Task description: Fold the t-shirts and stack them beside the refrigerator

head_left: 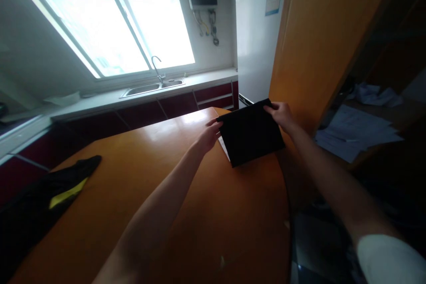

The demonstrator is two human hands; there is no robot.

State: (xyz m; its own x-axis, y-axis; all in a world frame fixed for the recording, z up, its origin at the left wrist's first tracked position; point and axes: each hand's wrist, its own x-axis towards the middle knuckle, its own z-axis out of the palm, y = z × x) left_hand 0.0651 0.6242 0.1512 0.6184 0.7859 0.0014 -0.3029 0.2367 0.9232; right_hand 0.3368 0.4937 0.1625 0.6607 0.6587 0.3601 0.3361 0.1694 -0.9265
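Note:
A flat black rectangular thing, which looks like a folder or a cover, is held tilted over the far right end of the wooden table. My left hand grips its upper left corner, fingers closed at the edge. At the upper right corner, my right hand pinches it with the thumb on the near face. Beneath the left side shows a strip of something white, perhaps paper; most of it is hidden. The black thing's far side cannot be seen.
Dark cloth with a yellow patch lies on the table's left. Beyond are a counter with a sink and a tap, under a bright window. A white fridge and a wooden panel stand right, beside a shelf with loose papers.

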